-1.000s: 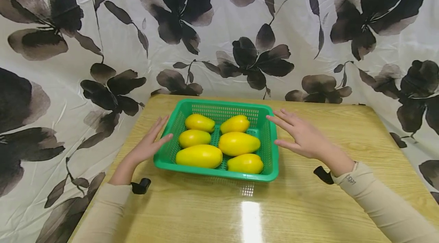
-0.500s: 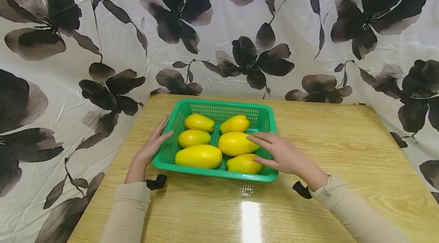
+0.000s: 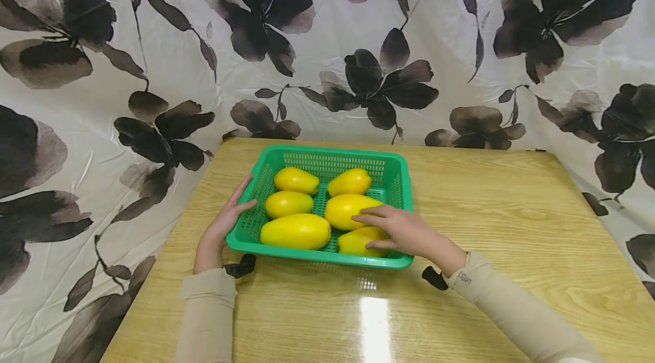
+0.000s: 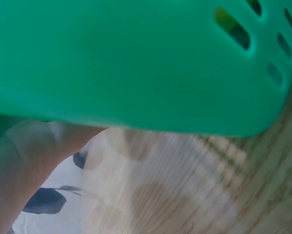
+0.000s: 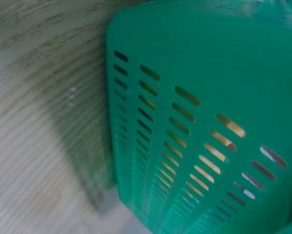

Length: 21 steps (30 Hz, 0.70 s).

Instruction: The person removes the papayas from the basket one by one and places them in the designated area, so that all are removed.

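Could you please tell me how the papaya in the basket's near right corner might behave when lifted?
The papaya looks firm, with plump, unwrinkled skin, so it probably won't sag. Its smooth, shiny surface may make it a little slippery. Being rounded and elongated, it could roll if nudged inside the green basket.

White cloth [image 3: 450, 67] — dark printed flowers [image 3: 381, 112]; wood-grain table [image 3: 476, 192] — glossy, bright reflection [image 3: 375, 329].

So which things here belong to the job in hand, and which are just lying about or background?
Likely part of the job:
green basket
six yellow fruits, inside it
left hand, at the basket's left side
right hand, over the near right fruits

Just around it:
wooden table, under the basket
floral cloth, behind
black wrist attachments
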Each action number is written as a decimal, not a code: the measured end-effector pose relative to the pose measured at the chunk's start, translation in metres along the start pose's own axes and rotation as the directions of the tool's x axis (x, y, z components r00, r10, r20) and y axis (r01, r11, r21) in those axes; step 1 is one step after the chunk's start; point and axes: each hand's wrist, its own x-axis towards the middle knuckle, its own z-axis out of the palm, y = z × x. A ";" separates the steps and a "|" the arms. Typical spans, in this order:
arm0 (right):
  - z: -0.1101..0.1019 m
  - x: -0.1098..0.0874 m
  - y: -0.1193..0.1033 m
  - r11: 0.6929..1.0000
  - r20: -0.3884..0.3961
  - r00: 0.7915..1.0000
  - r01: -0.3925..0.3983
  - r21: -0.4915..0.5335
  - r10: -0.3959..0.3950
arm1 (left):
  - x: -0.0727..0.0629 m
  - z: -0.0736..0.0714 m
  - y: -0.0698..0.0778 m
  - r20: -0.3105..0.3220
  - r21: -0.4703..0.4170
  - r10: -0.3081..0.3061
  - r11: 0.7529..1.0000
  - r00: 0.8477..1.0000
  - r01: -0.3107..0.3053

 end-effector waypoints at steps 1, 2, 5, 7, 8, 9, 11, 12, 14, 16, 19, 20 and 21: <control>0.001 0.001 0.000 1.000 0.008 1.000 0.000 0.007 0.000 | 0.000 0.001 0.001 0.003 -0.008 -0.002 1.000 1.000 0.002; 0.001 0.001 0.000 1.000 0.014 1.000 0.000 0.008 0.000 | 0.001 0.001 0.001 0.006 -0.016 -0.005 1.000 1.000 0.005; 0.003 0.004 -0.001 1.000 0.017 1.000 0.008 0.008 -0.008 | 0.000 0.002 0.002 0.000 -0.026 -0.013 1.000 1.000 0.013; 0.004 0.006 -0.002 1.000 0.030 0.999 0.014 0.005 -0.014 | 0.000 0.002 0.003 -0.008 -0.028 -0.018 0.999 1.000 0.017; 0.005 0.007 -0.003 1.000 0.040 0.999 0.015 0.004 -0.015 | -0.001 0.002 0.003 -0.011 -0.030 -0.022 0.999 1.000 0.022; 0.005 0.008 -0.004 1.000 0.053 0.999 0.012 0.006 -0.012 | -0.001 0.002 0.003 -0.015 -0.032 -0.026 0.999 1.000 0.025; 0.006 0.009 -0.004 1.000 0.088 0.996 0.002 -0.001 -0.002 | -0.002 0.002 0.003 -0.014 -0.043 -0.034 0.999 0.999 0.033; 0.007 0.010 -0.004 1.000 0.104 0.995 -0.005 -0.002 0.005 | -0.002 0.002 0.003 -0.013 -0.043 -0.035 0.998 0.999 0.034; 0.007 0.010 -0.005 1.000 0.122 0.992 -0.014 -0.005 0.014 | -0.002 0.002 0.002 -0.005 -0.057 -0.037 0.998 0.999 0.037; 0.008 0.011 -0.005 1.000 0.129 0.991 -0.016 0.000 0.016 | -0.002 0.002 0.002 -0.001 -0.067 -0.037 0.997 0.999 0.036; 0.009 0.012 -0.005 1.000 0.126 0.992 -0.003 0.013 0.001 | -0.001 0.003 0.002 0.008 -0.082 -0.039 0.996 0.999 0.040; 0.009 0.013 -0.005 1.000 0.125 0.992 0.001 0.015 -0.003 | -0.001 0.003 0.002 0.012 -0.088 -0.040 0.995 0.999 0.041; 0.009 0.013 -0.005 1.000 0.129 0.992 0.000 0.017 -0.002 | -0.001 0.004 0.002 0.017 -0.093 -0.040 0.995 0.999 0.042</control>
